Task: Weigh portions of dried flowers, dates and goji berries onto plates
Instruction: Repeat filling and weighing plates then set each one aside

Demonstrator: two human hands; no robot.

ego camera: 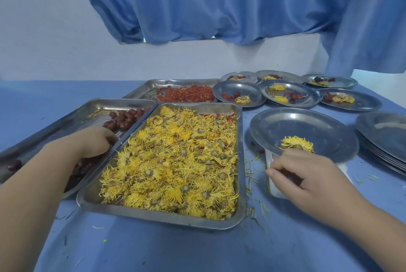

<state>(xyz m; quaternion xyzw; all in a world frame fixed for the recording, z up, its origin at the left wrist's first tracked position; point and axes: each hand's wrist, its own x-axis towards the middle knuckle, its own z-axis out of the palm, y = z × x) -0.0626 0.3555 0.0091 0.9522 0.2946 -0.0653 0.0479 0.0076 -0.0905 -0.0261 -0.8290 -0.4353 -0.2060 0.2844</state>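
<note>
A steel tray (240, 161) full of yellow dried flowers (175, 166) lies in front of me. Left of it is a tray (55, 126) of dark red dates (123, 119); my left hand (94, 142) reaches down into it, fingers curled among dates, and whether it grips any is hidden. Behind sits a tray (140, 89) of goji berries (191, 94). A steel plate (307, 131) rests on a white scale (274, 183), with one yellow flower (296, 143) on it. My right hand (307, 177) hovers at the plate's near rim over the scale, fingers loosely curled, holding nothing I can see.
Several filled plates (290, 93) with flowers, dates and berries stand at the back right. A stack of bare plates (384, 137) is at the right edge. Loose petals litter the blue table (153, 249). A blue curtain (219, 3) hangs over the wall behind.
</note>
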